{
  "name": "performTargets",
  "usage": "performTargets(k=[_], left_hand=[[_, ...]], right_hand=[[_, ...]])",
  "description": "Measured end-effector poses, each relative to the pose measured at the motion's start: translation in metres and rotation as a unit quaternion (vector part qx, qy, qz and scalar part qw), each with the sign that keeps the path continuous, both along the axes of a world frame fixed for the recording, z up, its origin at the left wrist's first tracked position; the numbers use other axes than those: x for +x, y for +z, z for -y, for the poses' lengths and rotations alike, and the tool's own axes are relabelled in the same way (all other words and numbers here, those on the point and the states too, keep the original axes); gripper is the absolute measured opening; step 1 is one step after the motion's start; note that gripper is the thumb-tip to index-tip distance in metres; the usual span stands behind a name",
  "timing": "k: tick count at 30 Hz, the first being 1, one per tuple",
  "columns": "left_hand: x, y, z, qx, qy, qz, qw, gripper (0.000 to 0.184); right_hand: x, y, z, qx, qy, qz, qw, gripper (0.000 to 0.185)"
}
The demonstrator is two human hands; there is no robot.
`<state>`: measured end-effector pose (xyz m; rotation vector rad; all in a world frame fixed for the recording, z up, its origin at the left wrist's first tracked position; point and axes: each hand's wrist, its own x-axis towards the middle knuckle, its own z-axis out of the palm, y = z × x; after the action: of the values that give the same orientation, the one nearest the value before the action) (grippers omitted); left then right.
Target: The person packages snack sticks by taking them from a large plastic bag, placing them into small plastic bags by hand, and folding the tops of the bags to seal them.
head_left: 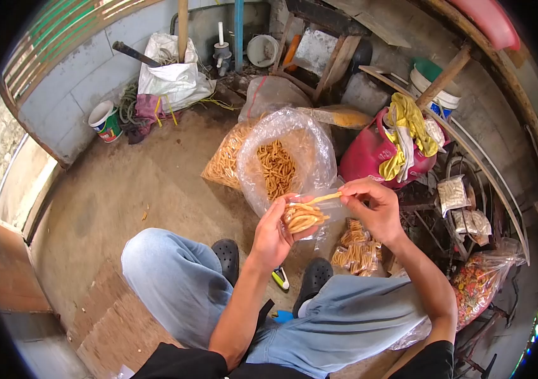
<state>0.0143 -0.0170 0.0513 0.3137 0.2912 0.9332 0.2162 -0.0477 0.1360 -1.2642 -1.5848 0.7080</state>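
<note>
My left hand (272, 237) is closed around a small clear plastic bag (304, 218) partly filled with yellowish-brown snack sticks. Between the thumb and fingers of my right hand (375, 207) is one pale snack stick (326, 198), at the mouth of that bag. Just beyond both hands a large clear plastic sack (251, 165) stands wide open, with many brown snack sticks (276, 169) inside. Several filled small packs (357, 251) lie on the floor below my right hand.
A green-and-yellow tool (280, 278) lies between my shoes. To the right are a dark pink container (364, 151) draped with yellow cloth (411, 132), and a bag of colourful packets (481, 287). A white sack (171, 76) and a paint bucket (104, 120) stand at the back left.
</note>
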Motion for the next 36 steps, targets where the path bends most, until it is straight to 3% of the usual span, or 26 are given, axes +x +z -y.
performTargets(k=[2,9,14,20,23,26,32,36], left_hand=[[0.000,0.000,0.003,0.013,-0.025,-0.010,1.000,0.034],[0.002,0.005,0.008,0.046,-0.035,-0.029,0.998,0.029],[0.005,0.005,0.010,0.093,-0.006,-0.094,0.991,0.038],[0.003,0.005,0.010,0.108,0.005,-0.131,0.985,0.036],[0.004,0.004,0.009,0.105,0.023,-0.121,0.987,0.035],[0.002,0.005,0.009,0.107,0.045,-0.118,0.986,0.035],[0.000,0.008,0.006,0.058,0.047,-0.082,0.994,0.033],[-0.003,0.011,0.005,0.024,0.031,-0.038,0.999,0.030]], right_hand=[[0.000,0.001,0.000,0.077,0.031,0.086,0.993,0.021],[-0.001,-0.014,-0.001,0.057,0.015,0.059,0.997,0.024],[-0.013,-0.022,-0.002,-0.027,0.005,-0.006,1.000,0.018],[-0.025,-0.022,-0.003,-0.030,-0.028,0.040,0.998,0.019],[-0.025,-0.023,-0.005,0.048,0.034,0.127,0.990,0.024],[-0.025,-0.024,-0.009,0.062,0.076,0.141,0.985,0.026],[-0.019,-0.003,-0.010,-0.049,0.088,0.087,0.991,0.019],[-0.017,-0.006,-0.012,-0.028,0.090,0.119,0.988,0.020]])
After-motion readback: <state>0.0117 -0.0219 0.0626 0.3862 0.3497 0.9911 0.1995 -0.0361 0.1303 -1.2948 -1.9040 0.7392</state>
